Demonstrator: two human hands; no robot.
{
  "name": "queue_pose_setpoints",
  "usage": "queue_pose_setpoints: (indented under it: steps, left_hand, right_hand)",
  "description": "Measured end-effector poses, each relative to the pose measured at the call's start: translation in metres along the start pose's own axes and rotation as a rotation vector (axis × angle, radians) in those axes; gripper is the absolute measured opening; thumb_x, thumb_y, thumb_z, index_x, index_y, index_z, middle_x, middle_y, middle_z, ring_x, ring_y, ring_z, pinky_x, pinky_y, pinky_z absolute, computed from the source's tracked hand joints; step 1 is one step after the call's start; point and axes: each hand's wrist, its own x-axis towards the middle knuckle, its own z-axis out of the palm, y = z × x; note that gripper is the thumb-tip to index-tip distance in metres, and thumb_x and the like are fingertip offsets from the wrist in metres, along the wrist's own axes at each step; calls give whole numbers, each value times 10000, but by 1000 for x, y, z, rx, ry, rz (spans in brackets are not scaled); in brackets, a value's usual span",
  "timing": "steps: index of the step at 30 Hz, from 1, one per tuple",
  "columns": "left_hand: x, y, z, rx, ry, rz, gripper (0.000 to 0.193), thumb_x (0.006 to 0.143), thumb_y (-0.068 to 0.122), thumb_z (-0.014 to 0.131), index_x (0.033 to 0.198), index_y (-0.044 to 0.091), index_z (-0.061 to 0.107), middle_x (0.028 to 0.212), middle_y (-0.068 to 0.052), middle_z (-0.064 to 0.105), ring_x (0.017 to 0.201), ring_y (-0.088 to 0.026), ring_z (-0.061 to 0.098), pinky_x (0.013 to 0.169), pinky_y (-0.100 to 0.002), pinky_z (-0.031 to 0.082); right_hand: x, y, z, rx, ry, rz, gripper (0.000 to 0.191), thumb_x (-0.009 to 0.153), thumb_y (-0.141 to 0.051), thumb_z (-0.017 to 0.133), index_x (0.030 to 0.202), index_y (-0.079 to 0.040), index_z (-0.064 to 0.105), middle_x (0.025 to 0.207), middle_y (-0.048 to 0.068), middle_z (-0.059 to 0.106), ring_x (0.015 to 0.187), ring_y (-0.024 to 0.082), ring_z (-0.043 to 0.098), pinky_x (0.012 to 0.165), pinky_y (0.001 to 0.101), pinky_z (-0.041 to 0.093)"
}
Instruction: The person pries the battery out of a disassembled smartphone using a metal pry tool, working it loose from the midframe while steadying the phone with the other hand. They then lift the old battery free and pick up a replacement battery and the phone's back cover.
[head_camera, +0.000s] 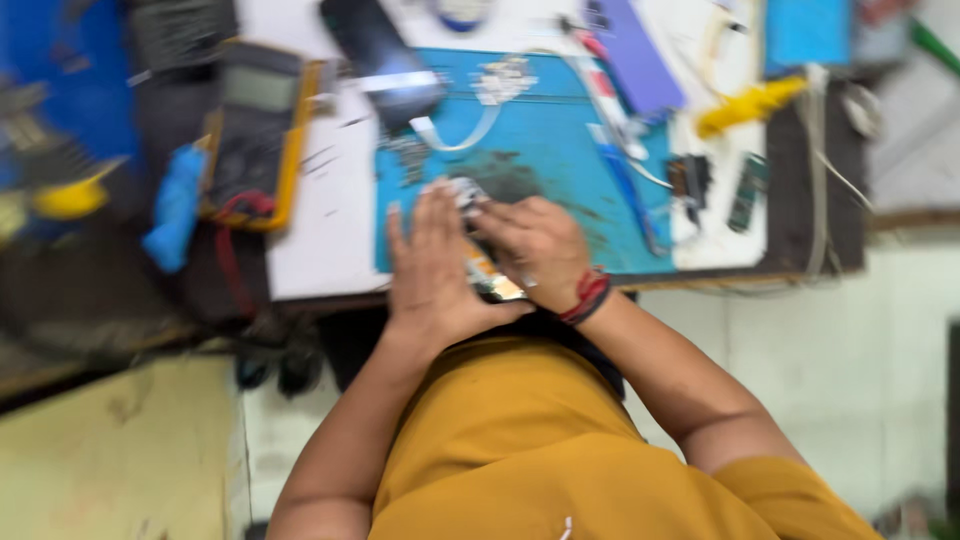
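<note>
From the head view, blurred by motion, the person in a mustard-yellow shirt (560, 450) leans over a white bench (320, 230) that carries a blue work mat (560, 150).

The left hand (435, 270) lies flat, palm down, at the near edge of the mat, its fingers (420, 215) stretched out and slightly apart, pointing toward twelve o'clock. The right hand (535, 245) sits just beside it at three o'clock, curled over, with a red and black thread band (590, 295) round the wrist. Between the two hands is a small flat device (485, 270), a phone-like piece with a shiny part showing at six o'clock of the hands; both hands touch it, and it rests on the near edge of the mat. Whether the right fingers are pinched on it or just pressing I cannot tell through the blur.

At ten o'clock of the hands a yellow-cased meter (255, 130) lies on the bench, with a blue cloth-like lump (175, 205) to its nine o'clock. A white ribbon cable (455, 135) curls on the mat at twelve o'clock. A purple flat piece (635, 55) and a yellow tool (750, 105) lie toward two o'clock, well apart from the hands.
</note>
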Motion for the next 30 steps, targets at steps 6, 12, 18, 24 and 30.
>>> queue_pose_setpoints:
  steps: [6,12,18,24,30]
  left_hand:
    - [1,3,-7,-54,41,-8,1559,472,883,726,1540,-108,173,1626,-250,227,1537,-351,146,1225,-563,-36]
    - [0,3,-7,-60,58,-1,1544,480,853,761,1547,-90,166,1636,-236,221,1545,-337,137,1232,-568,-25]
    - [0,2,-4,-82,23,-28,1551,473,844,773,1544,-87,148,1631,-232,209,1543,-325,117,1227,-559,-33]
    - [1,4,-10,-73,19,-25,1545,481,842,766,1551,-85,148,1639,-227,197,1546,-327,107,1227,-556,-42]
    - [0,5,-11,-108,-4,-37,1428,543,827,732,1538,-53,208,1618,-241,201,1529,-343,113,1211,-564,-46]
  right_hand:
    - [9,-8,-7,-34,-46,30,332,838,-42,754,1169,-62,751,1192,98,747,847,260,662,773,363,534]
    - [14,-6,-1,-39,-16,22,338,831,-43,733,1169,-51,742,1209,92,745,887,254,675,805,357,546]
    - [12,-9,-5,-50,-33,48,284,855,-77,749,1138,-54,753,1160,86,753,849,257,660,765,359,539]
    - [20,-10,-2,13,44,44,249,884,-62,733,1132,-50,746,1157,89,752,893,271,689,794,366,552]
    - [-4,-9,-3,180,260,168,181,961,-89,706,1134,-41,733,1156,125,750,958,278,726,833,347,558]
